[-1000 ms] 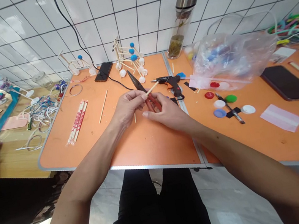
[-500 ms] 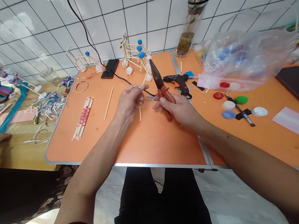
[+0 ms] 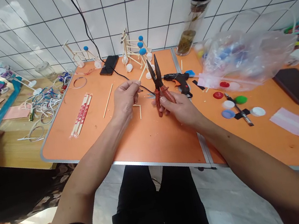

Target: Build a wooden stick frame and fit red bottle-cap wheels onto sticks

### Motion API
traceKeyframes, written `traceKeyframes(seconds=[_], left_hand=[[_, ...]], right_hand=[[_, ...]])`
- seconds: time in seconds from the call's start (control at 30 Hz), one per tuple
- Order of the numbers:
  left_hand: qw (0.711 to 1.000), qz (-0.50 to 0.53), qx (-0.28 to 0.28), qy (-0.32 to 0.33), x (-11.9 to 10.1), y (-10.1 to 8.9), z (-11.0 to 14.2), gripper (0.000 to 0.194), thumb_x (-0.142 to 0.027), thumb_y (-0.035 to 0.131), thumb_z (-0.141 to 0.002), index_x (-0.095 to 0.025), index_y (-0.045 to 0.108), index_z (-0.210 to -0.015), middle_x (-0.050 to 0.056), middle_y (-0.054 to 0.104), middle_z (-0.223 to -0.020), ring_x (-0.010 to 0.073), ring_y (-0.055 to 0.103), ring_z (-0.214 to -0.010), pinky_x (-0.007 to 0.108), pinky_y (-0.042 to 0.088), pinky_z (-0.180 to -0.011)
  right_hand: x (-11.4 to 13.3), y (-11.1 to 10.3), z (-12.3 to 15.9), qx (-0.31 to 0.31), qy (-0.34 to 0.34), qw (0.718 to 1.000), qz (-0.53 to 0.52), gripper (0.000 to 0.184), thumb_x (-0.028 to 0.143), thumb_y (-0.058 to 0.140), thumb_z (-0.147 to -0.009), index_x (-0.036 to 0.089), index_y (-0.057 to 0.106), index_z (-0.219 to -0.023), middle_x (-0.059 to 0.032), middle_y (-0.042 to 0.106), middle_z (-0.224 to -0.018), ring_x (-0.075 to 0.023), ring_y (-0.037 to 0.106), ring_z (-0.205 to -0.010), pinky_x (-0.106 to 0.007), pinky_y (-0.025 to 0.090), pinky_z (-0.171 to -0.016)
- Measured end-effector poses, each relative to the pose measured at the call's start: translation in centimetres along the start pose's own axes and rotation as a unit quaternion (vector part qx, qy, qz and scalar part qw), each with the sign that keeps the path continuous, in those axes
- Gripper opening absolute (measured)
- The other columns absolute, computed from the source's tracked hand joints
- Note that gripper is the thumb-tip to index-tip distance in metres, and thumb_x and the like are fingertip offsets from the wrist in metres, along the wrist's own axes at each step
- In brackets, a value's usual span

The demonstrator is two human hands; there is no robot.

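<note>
The left hand [image 3: 125, 100] has its fingers [image 3: 130, 88] pinched together on a thin wooden stick [image 3: 142, 73], which angles up and away from them. The right hand [image 3: 179, 109] closes around the red handles of long-nose pliers [image 3: 159, 89], their jaws spread and pointing up, just beside the stick. A black hot glue gun [image 3: 177, 79] lies just beyond, on the orange table [image 3: 158, 145].

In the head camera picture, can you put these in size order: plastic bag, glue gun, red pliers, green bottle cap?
Largest to smallest: plastic bag, then red-handled pliers and hot glue gun, too close to rank since the pliers sit nearer the camera, then green bottle cap.
</note>
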State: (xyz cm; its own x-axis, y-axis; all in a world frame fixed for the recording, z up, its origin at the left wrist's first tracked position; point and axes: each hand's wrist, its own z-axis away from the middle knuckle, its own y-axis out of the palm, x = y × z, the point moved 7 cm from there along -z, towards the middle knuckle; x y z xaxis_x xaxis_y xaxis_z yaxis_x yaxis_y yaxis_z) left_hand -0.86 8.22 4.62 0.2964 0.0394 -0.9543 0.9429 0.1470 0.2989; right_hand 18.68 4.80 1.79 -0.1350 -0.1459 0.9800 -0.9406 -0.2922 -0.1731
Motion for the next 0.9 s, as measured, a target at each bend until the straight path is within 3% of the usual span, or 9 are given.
traceKeyframes(seconds=[0.17, 0.33, 0.47, 0.57, 0.7, 0.9], left_hand=[[1.0, -0.02, 0.011, 0.007, -0.4, 0.4, 0.5, 0.024, -0.015, 0.079, -0.097, -0.017, 0.072, -0.074, -0.006, 0.062, -0.062, 0.0034, 0.04, -0.046, 0.019, 0.029, -0.048], [0.999, -0.04, 0.03, 0.006, -0.4, 0.7, 1.0, 0.021, -0.017, 0.081, -0.094, -0.017, 0.074, -0.074, -0.005, 0.063, -0.063, 0.0036, 0.041, -0.048, 0.019, 0.029, -0.049], [0.997, -0.064, 0.033, -0.012, -0.1, 0.9, 1.2, 0.018, -0.016, 0.081, -0.091, -0.018, 0.075, -0.074, -0.004, 0.064, -0.064, 0.0046, 0.042, -0.05, 0.02, 0.03, -0.05], [0.996, -0.073, 0.039, -0.019, -0.1, 1.2, 1.3, 0.017, -0.016, 0.08, -0.089, -0.018, 0.075, -0.073, -0.004, 0.063, -0.063, 0.0051, 0.041, -0.05, 0.022, 0.029, -0.051], [0.996, -0.073, 0.046, -0.022, 0.0, 1.3, 1.4, 0.017, -0.016, 0.08, -0.086, -0.018, 0.072, -0.071, -0.004, 0.062, -0.062, 0.0052, 0.04, -0.049, 0.023, 0.027, -0.05], [0.995, -0.076, 0.056, -0.026, 0.3, 1.3, 1.3, 0.015, -0.016, 0.078, -0.081, -0.018, 0.071, -0.068, -0.004, 0.061, -0.06, 0.005, 0.041, -0.047, 0.021, 0.028, -0.048]], right_hand=[[0.0, -0.1, 0.3, 0.003, -0.012, 0.996, 0.085, 0.059, 0.084, 0.063, -0.109, 0.025, 0.069, -0.108, -0.0054, 0.072, -0.086, -0.0258, 0.068, -0.08, -0.041, 0.051, -0.073], [1.3, -0.4, 0.7, -0.015, -0.044, 0.976, 0.212, 0.042, 0.064, 0.054, -0.115, 0.025, 0.07, -0.118, -0.0083, 0.078, -0.094, -0.0315, 0.072, -0.088, -0.047, 0.053, -0.086], [2.4, -0.2, 0.9, -0.022, -0.068, 0.959, 0.274, 0.042, 0.051, 0.052, -0.115, 0.024, 0.074, -0.14, -0.0151, 0.086, -0.126, -0.0404, 0.078, -0.114, -0.053, 0.057, -0.101], [2.3, -0.1, 0.9, -0.021, -0.074, 0.949, 0.306, 0.046, 0.044, 0.051, -0.114, 0.022, 0.073, -0.149, -0.0194, 0.084, -0.146, -0.0439, 0.078, -0.13, -0.057, 0.059, -0.109], [2.1, -0.1, 0.9, -0.022, -0.069, 0.93, 0.36, 0.055, 0.04, 0.05, -0.114, 0.018, 0.069, -0.16, -0.0222, 0.082, -0.152, -0.0461, 0.076, -0.136, -0.059, 0.06, -0.108], [2.1, 0.1, 0.9, -0.014, -0.038, 0.904, 0.425, 0.057, 0.037, 0.047, -0.113, 0.016, 0.068, -0.162, -0.0245, 0.08, -0.146, -0.0449, 0.078, -0.12, -0.056, 0.061, -0.095]])
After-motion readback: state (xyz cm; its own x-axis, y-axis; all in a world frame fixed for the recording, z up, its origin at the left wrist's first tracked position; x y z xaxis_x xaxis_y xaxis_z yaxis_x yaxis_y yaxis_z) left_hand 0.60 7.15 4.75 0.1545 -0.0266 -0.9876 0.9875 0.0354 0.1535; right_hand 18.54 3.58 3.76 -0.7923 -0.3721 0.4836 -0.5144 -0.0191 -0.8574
